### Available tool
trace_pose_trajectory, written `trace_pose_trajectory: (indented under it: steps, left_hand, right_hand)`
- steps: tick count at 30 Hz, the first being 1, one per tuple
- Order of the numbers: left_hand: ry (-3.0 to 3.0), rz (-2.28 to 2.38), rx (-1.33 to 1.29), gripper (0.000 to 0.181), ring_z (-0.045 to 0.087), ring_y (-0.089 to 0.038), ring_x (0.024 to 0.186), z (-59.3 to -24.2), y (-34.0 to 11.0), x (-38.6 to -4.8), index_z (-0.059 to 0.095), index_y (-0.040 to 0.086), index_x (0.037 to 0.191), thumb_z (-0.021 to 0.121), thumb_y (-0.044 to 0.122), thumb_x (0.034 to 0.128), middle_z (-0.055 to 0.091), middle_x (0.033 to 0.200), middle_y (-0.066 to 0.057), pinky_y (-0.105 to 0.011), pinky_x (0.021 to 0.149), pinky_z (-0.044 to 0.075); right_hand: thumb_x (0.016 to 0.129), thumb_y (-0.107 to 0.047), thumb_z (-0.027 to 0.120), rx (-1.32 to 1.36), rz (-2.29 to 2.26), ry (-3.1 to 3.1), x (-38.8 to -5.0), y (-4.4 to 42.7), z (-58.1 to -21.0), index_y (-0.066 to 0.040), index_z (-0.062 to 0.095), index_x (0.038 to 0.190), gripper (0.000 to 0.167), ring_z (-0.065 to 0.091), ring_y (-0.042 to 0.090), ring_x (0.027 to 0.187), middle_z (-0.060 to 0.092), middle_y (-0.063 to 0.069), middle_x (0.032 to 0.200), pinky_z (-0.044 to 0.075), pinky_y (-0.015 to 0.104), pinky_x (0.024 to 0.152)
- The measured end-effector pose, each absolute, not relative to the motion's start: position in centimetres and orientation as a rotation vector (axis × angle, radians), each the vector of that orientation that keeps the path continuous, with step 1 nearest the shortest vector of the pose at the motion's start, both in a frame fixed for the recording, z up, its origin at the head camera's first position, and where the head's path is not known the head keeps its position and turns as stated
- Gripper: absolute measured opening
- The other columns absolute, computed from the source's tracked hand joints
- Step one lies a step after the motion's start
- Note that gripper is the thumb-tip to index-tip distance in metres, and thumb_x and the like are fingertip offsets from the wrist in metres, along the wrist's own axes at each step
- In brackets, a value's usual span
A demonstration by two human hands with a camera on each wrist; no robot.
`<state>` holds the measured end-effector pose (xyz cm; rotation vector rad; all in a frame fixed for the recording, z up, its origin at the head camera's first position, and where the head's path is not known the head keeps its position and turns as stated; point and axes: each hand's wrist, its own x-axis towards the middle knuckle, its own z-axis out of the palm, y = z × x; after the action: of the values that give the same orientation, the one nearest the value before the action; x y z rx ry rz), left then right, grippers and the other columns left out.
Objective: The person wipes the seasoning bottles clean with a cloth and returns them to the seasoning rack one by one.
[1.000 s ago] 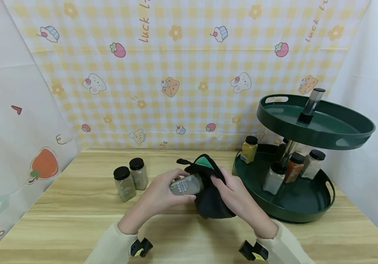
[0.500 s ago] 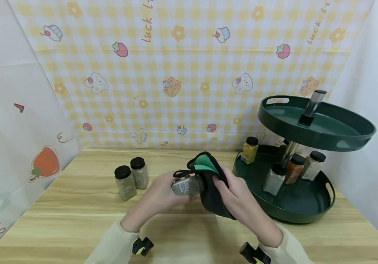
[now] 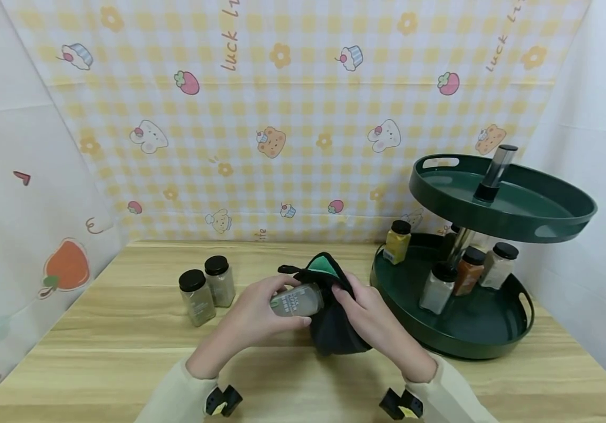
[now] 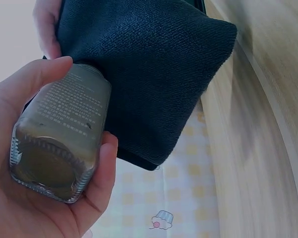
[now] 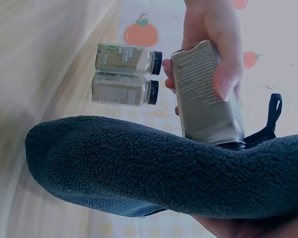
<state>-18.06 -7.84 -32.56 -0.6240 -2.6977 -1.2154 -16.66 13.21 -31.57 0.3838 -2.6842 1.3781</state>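
My left hand (image 3: 257,308) grips a glass spice jar (image 3: 297,301) labelled black pepper, tilted nearly on its side above the table. In the left wrist view the fingers and thumb wrap the jar (image 4: 64,129), its base toward the camera. A dark cloth (image 3: 334,323) with a green underside and a hanging loop covers the jar's lid end. My right hand (image 3: 371,308) holds that cloth, thumb on top, around the lid. In the right wrist view the cloth (image 5: 139,168) hides most of the right hand and the lid; only the jar's neck shows beside it.
Two black-lidded spice jars, a front one (image 3: 197,298) and a rear one (image 3: 220,281), stand on the wooden table (image 3: 139,335) at left. At right is a green two-tier round rack (image 3: 461,346); several jars, including a yellow one (image 3: 397,242) and an orange-brown one (image 3: 469,271), stand on its lower tier.
The cloth around the lid end has shifted: its green side showed more half a second ago and is more folded over now. The left hand keeps holding the jar in nearly the same place.
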Motion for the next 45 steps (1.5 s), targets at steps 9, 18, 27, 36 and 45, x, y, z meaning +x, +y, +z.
trace_pose_trajectory:
  steps: [9,18,27,36,45]
  left_hand:
    - [-2.706,-1.24,-0.629,0.052,0.057,-0.01,0.08,-32.6,-8.1,-18.1,0.061,0.023,0.11,0.083,0.035,0.0647,0.063,0.095,0.004,-0.027,0.068,0.048]
    - [-2.644,-1.197,-0.711,0.045,0.058,-0.004,0.08,-32.6,-8.3,-18.6,0.061,0.029,0.102,0.083,0.034,0.0631,0.063,0.089,0.015,-0.026,0.071,0.048]
    - [-2.699,-1.213,-0.647,0.055,0.056,-0.008,0.079,-32.1,-8.3,-18.0,0.061,0.021,0.112,0.083,0.037,0.0648,0.062,0.095,0.005,-0.025,0.066,0.048]
    - [-2.729,-1.169,-0.631,0.058,0.055,-0.009,0.081,-32.2,-8.3,-18.0,0.06,0.019,0.115,0.082,0.039,0.0656,0.062,0.1,0.004,-0.026,0.068,0.047]
    - [-2.702,-1.136,-0.709,0.047,0.058,-0.007,0.08,-32.7,-8.2,-18.5,0.061,0.026,0.105,0.083,0.033,0.0645,0.063,0.09,0.01,-0.027,0.069,0.048]
  right_hand:
    - [0.099,-0.028,0.043,0.408,1.273,-2.7,-14.7,13.3,-30.0,-0.018,0.049,0.128,0.032,0.057,0.017,0.11,0.061,0.005,0.119,0.045,0.045,0.094]
    - [0.099,-0.028,0.042,0.459,1.247,-2.688,-13.7,13.2,-29.2,-0.017,0.047,0.13,0.033,0.057,0.014,0.109,0.06,0.004,0.12,0.046,0.043,0.093]
    - [0.099,-0.024,0.042,0.44,1.248,-2.718,-15.6,13.0,-30.8,-0.012,0.05,0.126,0.031,0.057,0.019,0.109,0.061,0.008,0.117,0.044,0.044,0.093]
    - [0.099,-0.024,0.043,0.452,1.245,-2.737,-16.0,13.1,-31.1,-0.009,0.049,0.128,0.033,0.056,0.02,0.111,0.061,0.009,0.119,0.044,0.045,0.095]
    - [0.1,-0.03,0.042,0.467,1.206,-2.714,-14.4,13.3,-29.4,-0.012,0.048,0.128,0.033,0.059,0.017,0.105,0.062,0.007,0.114,0.047,0.043,0.09]
